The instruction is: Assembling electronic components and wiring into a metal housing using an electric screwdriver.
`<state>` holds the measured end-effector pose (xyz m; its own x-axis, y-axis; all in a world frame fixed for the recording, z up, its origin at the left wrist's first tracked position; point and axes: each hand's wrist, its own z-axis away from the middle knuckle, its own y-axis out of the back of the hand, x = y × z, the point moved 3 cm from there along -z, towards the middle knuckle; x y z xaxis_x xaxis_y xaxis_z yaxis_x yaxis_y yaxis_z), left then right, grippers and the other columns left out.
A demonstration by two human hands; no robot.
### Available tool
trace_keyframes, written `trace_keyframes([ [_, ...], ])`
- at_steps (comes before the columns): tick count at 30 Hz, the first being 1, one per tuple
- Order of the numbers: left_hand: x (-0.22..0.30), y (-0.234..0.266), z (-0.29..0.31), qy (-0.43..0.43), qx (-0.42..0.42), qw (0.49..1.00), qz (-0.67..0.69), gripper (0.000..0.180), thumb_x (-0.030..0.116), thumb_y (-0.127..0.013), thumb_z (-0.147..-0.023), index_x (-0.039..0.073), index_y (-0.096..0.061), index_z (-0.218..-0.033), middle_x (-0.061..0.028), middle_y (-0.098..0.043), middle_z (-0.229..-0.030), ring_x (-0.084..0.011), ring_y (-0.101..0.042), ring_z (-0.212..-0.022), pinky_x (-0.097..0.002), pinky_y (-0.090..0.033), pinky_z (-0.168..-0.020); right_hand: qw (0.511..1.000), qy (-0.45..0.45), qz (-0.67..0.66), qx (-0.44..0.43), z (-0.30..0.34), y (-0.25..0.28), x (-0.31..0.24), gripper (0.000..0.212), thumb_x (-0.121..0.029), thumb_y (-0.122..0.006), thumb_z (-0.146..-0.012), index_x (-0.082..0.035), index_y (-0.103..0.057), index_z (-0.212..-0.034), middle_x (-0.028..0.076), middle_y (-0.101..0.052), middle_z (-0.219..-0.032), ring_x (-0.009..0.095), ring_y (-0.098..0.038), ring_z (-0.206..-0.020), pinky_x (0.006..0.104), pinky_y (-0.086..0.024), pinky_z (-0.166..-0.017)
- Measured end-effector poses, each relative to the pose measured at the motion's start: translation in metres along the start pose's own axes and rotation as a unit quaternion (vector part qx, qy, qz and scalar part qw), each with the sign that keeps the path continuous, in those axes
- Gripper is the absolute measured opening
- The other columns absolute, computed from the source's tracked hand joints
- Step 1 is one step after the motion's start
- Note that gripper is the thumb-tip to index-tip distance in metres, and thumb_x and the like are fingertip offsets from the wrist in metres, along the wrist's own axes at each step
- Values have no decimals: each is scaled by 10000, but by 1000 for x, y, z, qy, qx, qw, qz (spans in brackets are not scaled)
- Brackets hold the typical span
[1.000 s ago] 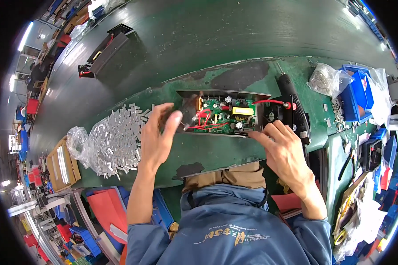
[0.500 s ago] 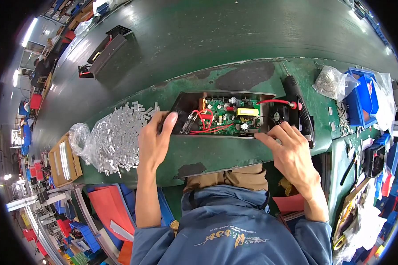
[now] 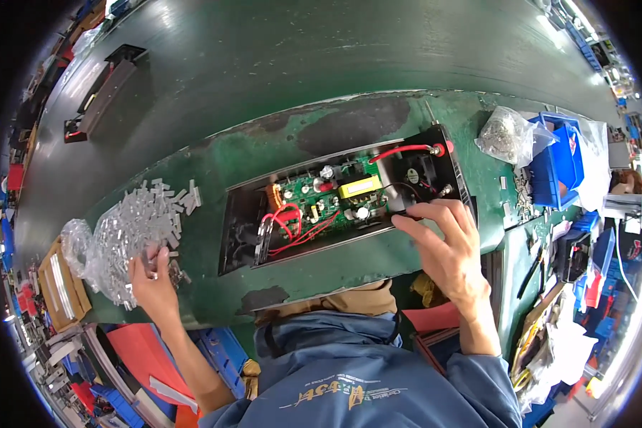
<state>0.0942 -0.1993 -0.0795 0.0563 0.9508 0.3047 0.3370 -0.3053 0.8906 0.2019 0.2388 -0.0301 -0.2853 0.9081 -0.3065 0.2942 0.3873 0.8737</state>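
Note:
A long black metal case (image 3: pixel 237 197) lies tilted on the green bench in front of me, open at the top. Inside are a green circuit board (image 3: pixel 314 207), a yellow-wrapped transformer (image 3: pixel 360 186), red wires (image 3: pixel 299 241) and a black fan (image 3: pixel 419 176) at the right end. My right hand (image 3: pixel 449 246) is closed at the case's near wall, thumb and forefinger at its edge. At the left, my left hand (image 3: pixel 155 282) is in a heap of small silver metal pieces (image 3: pixel 146 214), fingers curled, with metal between thumb and fingers.
A clear plastic bag (image 3: pixel 78 246) lies under the heap, beside a cardboard box (image 3: pixel 53 285). Another black case (image 3: pixel 103 96) stands at the far left. To the right are a bag of small parts (image 3: pixel 506 135), blue bins (image 3: pixel 560 160) and scattered metal bits (image 3: pixel 522 194).
My left hand has let go of the case's left end and moved left to the metal pieces. The case now lies more tilted in view. My right hand stays at its near edge.

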Motion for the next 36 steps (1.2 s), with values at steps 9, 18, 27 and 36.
trace_keyframes([
  [9,-9,15,2,74,-7,996,46,199,157,-646,-1001,-23,-648,-1086,-107,-644,-973,-244,-593,-874,-338,-473,-782,973,-128,-115,152,59,-8,-13,429,116,-775,-695,-56,-674,-1074,93,-694,-1015,269,-650,-850,372,-537,-737],
  [18,188,30,42,-173,-305,851,391,173,-13,-776,-837,23,-645,-944,-122,-632,-930,-189,-601,-748,-318,-501,-590,842,-109,-527,9,6,-37,-74,296,-33,-781,-870,5,-706,-1154,127,-701,-1059,270,-699,-908,365,-573,-758],
  [27,210,8,38,-174,-188,870,420,625,370,-233,-1062,-35,-655,-842,-149,-609,-925,-186,-566,-664,-293,-457,-581,779,-352,-516,56,43,-38,-51,175,13,-697,-947,38,-647,-1114,116,-707,-1017,168,-718,-885,278,-570,-766],
  [36,229,-3,35,110,-422,667,604,208,-7,-707,-938,-73,-588,-1096,-204,-714,-1077,-231,-728,-966,-316,-607,-862,791,-346,-498,83,54,-31,-44,173,31,-632,-987,50,-673,-1154,90,-671,-973,140,-691,-862,246,-543,-738],
])
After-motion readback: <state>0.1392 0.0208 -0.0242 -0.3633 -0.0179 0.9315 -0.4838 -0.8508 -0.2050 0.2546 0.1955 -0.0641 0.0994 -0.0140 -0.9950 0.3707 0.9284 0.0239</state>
